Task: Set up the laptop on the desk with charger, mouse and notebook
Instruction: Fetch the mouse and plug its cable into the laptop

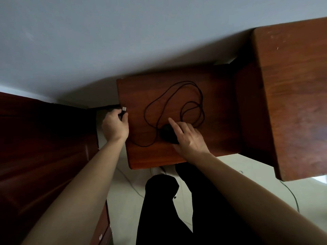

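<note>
Left hand [115, 126] pinching the USB plug [124, 109], right hand [189, 137] gripping the wired mouse [168, 134]; pulling apart could knot the looped cable [177, 96].

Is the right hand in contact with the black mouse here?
Touching. The head view shows the right hand holding the mouse, thumb and fingers curled around its sides.
</note>
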### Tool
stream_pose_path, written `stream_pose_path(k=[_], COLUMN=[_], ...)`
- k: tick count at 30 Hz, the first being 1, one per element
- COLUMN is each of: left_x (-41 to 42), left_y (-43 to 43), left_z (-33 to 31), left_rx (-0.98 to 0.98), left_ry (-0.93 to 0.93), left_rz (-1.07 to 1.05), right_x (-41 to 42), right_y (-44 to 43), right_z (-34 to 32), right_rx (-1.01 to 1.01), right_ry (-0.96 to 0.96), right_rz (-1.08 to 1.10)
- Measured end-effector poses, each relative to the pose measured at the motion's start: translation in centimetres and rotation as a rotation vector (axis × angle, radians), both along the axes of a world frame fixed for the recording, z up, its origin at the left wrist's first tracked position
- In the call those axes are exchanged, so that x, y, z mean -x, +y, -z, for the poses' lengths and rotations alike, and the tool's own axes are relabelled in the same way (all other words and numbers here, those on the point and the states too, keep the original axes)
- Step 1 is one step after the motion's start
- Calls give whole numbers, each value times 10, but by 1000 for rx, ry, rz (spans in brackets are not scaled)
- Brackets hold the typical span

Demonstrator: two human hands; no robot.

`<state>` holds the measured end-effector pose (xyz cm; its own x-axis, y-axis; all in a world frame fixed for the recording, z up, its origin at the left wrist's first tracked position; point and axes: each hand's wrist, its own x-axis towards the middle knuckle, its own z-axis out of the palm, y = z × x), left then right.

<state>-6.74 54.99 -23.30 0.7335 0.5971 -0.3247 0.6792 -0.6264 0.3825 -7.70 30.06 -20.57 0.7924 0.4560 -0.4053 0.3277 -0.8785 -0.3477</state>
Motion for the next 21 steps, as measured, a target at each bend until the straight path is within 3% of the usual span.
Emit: stream_pose_path(k=[8,16,21], left_x=[14,-10,-26], left_y=[4,-19,-51], left_z=[-63,-178,-258], left_rx=[42,120,54], left_ry=[-238,-540,-672], left_rz=[139,305,454], right_x=[-10,-9,-5], right_y=[-6,-40,-79], right_z=[-54,-156,-219], right_rx=[-73,-149,-202], right_ry=[-147,-378,-544], right_rz=[130,347,495])
